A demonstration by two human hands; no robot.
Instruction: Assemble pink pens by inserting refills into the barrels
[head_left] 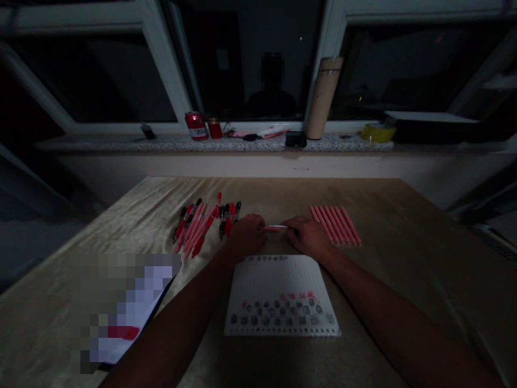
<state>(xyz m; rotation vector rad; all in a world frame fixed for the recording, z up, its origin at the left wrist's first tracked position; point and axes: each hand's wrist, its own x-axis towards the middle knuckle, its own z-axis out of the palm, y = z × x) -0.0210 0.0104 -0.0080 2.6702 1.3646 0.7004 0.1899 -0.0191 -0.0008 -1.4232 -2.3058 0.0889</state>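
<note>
Above the notepad, my left hand (248, 233) and my right hand (309, 234) face each other with a pen (275, 228) stretched sideways between them. The pen looks pink at its left part and whitish toward the right. My left fingers close on its left end, and my right fingers close on its right end. Beside my right hand lies a row of several pink pens (335, 225), side by side. To the left of my left hand is a looser group of pink, red and black pens (197, 229). A lined notepad (278, 280) with black and red scribbles lies below my hands.
A phone-like device (137, 307), blurred over, rests at the left of the cloth-covered table (375, 302). On the windowsill stand a red can (196, 126), a small red jar (215, 129), a tall cardboard tube (324, 99) and yellow tape (377, 133). The room is dim.
</note>
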